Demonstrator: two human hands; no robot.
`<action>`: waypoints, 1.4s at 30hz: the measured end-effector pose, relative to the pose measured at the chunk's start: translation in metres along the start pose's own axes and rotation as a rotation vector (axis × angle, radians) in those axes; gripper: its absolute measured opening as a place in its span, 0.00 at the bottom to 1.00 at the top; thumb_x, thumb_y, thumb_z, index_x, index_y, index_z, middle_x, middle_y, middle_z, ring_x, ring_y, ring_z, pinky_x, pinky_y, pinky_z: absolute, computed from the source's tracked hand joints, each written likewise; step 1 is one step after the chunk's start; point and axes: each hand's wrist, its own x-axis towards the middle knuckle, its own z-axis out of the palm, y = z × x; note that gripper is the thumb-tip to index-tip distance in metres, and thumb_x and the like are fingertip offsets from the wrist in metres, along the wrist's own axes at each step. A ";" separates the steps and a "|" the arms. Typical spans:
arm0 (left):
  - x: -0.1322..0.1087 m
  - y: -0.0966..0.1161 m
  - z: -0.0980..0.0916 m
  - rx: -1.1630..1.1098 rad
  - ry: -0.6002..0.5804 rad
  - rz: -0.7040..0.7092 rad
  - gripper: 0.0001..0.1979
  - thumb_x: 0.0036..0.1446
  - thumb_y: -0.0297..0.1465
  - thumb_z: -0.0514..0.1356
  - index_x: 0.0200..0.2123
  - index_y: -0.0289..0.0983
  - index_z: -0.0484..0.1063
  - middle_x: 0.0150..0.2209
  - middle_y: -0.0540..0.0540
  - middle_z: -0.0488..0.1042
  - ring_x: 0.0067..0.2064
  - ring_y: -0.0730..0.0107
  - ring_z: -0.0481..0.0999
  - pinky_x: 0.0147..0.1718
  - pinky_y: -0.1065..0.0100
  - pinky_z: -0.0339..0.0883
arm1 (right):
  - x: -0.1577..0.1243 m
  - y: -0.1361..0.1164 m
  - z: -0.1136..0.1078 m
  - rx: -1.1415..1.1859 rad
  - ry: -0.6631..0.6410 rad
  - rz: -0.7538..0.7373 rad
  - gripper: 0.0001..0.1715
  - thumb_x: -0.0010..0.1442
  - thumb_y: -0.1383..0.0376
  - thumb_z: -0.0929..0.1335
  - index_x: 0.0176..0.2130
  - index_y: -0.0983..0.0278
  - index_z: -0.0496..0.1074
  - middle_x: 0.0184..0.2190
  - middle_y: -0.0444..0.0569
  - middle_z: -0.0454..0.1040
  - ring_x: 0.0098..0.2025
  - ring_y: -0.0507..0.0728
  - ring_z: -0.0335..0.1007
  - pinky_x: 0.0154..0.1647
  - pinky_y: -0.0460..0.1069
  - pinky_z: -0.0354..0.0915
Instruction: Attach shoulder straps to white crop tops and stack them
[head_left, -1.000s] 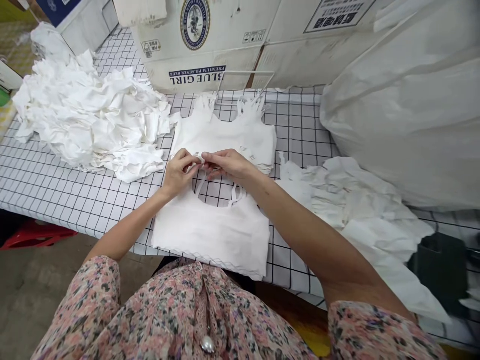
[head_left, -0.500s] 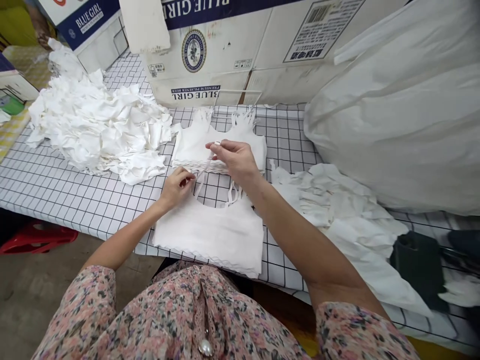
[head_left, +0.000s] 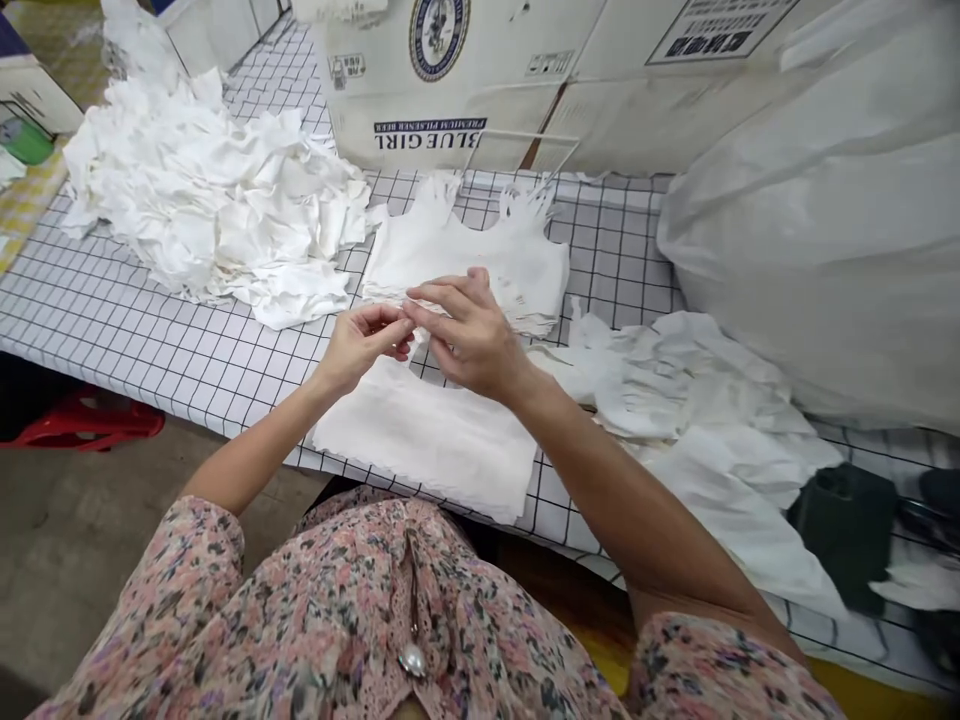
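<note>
A white camisole (head_left: 427, 440) lies flat at the table's front edge, its neckline away from me. My left hand (head_left: 364, 345) is closed in a pinch over its left shoulder strap (head_left: 417, 348), which is mostly hidden by the fingers. Just right of it, my right hand (head_left: 472, 335) has its fingers stretched out and apart, the tips meeting the left fingertips; I see nothing held in it. Beyond both hands rests a layered stack of white camisoles (head_left: 465, 250), straps pointing away from me.
A large heap of crumpled white garments (head_left: 217, 210) fills the left. More white garments (head_left: 675, 390) lie on the right beside a dark green object (head_left: 844, 535). A printed carton (head_left: 495, 90) stands behind, with a big white bag (head_left: 817, 240) to the right. The tablecloth (head_left: 247, 365) is checked.
My right hand has come down toward the left and its pinch has opened into spread fingers. My left hand has moved slightly up and right. The view has shifted lower.
</note>
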 end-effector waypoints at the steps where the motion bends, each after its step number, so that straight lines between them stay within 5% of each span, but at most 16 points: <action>1: -0.002 -0.001 -0.001 0.044 -0.012 0.035 0.20 0.52 0.44 0.78 0.32 0.34 0.78 0.29 0.50 0.77 0.27 0.79 0.75 0.30 0.71 0.74 | -0.002 -0.003 -0.002 0.124 -0.023 0.040 0.23 0.72 0.64 0.65 0.62 0.53 0.77 0.56 0.51 0.81 0.62 0.63 0.74 0.69 0.69 0.66; 4: -0.008 -0.002 -0.004 0.204 -0.061 0.126 0.16 0.56 0.40 0.75 0.31 0.34 0.79 0.28 0.50 0.76 0.27 0.79 0.72 0.27 0.73 0.69 | -0.005 -0.011 -0.009 0.395 -0.093 0.220 0.17 0.72 0.57 0.68 0.55 0.54 0.83 0.46 0.50 0.84 0.50 0.60 0.79 0.54 0.59 0.74; 8: -0.018 -0.004 -0.004 0.426 -0.084 0.235 0.10 0.62 0.36 0.71 0.33 0.35 0.79 0.30 0.49 0.77 0.31 0.77 0.72 0.31 0.72 0.66 | -0.007 -0.019 -0.013 0.361 -0.105 0.358 0.15 0.66 0.51 0.74 0.34 0.57 0.84 0.30 0.47 0.79 0.35 0.56 0.73 0.42 0.55 0.69; 13: -0.037 -0.018 -0.026 0.858 -0.161 0.334 0.06 0.65 0.34 0.68 0.41 0.38 0.77 0.40 0.47 0.79 0.42 0.67 0.76 0.45 0.63 0.69 | -0.015 -0.034 -0.020 0.331 -0.149 0.482 0.11 0.64 0.55 0.76 0.32 0.56 0.82 0.30 0.46 0.79 0.35 0.56 0.71 0.43 0.55 0.69; 18: -0.057 -0.053 -0.053 1.228 -0.142 0.296 0.17 0.59 0.33 0.75 0.47 0.41 0.74 0.44 0.46 0.77 0.52 0.54 0.72 0.56 0.54 0.59 | -0.028 -0.043 -0.016 0.467 -0.201 0.621 0.08 0.63 0.59 0.74 0.33 0.58 0.82 0.31 0.45 0.81 0.34 0.54 0.73 0.40 0.53 0.70; 25: -0.058 -0.065 -0.051 1.190 -0.129 0.218 0.12 0.61 0.32 0.73 0.42 0.40 0.73 0.46 0.46 0.73 0.51 0.56 0.69 0.54 0.56 0.56 | -0.042 -0.047 0.006 0.424 -0.232 0.607 0.04 0.65 0.62 0.74 0.37 0.57 0.83 0.33 0.46 0.81 0.36 0.55 0.73 0.41 0.54 0.71; 35: -0.062 -0.079 -0.048 1.065 -0.092 0.250 0.06 0.66 0.38 0.70 0.39 0.43 0.79 0.34 0.51 0.74 0.44 0.61 0.70 0.58 0.54 0.54 | -0.050 -0.048 0.025 0.299 -0.137 0.443 0.07 0.68 0.61 0.73 0.36 0.57 0.80 0.30 0.45 0.77 0.34 0.55 0.70 0.40 0.55 0.67; 42: -0.064 -0.088 -0.047 1.043 -0.089 0.310 0.07 0.70 0.39 0.65 0.38 0.45 0.79 0.32 0.51 0.71 0.44 0.62 0.69 0.59 0.53 0.53 | -0.053 -0.046 0.034 0.230 -0.246 0.394 0.08 0.69 0.60 0.70 0.38 0.56 0.81 0.32 0.46 0.76 0.40 0.58 0.71 0.45 0.58 0.67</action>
